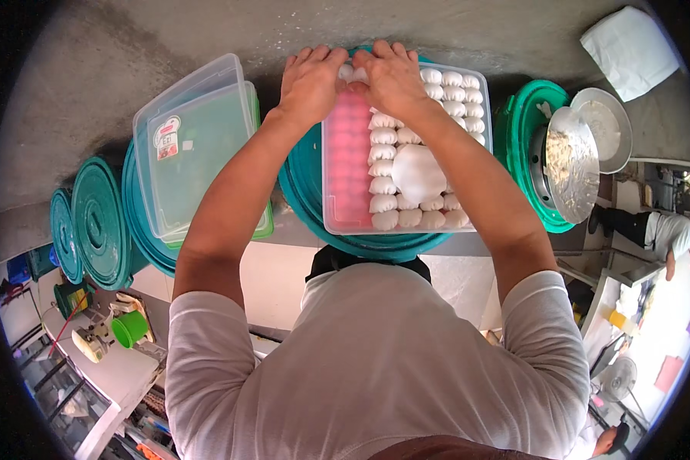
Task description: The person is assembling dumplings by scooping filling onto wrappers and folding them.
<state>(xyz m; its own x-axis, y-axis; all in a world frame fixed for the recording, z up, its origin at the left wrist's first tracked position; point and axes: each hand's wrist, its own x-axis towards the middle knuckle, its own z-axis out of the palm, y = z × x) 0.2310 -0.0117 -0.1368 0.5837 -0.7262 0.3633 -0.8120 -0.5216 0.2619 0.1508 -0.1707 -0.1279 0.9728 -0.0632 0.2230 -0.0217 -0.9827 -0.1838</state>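
A translucent plastic tray (329, 190) holds rows of white pleated dough pieces (383, 135). Down its left side, a pink layer with rounded shapes (348, 155) shows at a lower level. On the dough pieces rests a flat white piece (418, 173); its material is unclear. My left hand (312, 86) reaches over the tray's far left corner. Beside it, my right hand (392, 77) bends over the far edge. A few white dough pieces (353, 73) lie between both thumbs. The fingertips are partly hidden, so their grip cannot be judged.
The tray sits on a teal round lid (305, 172). Stacked clear plastic containers (207, 149) stand left, past them teal lidded tubs (98, 221). At right are a green tub (523, 132), metal discs (572, 167) and a white sheet (629, 52). A person (670, 230) stands far right.
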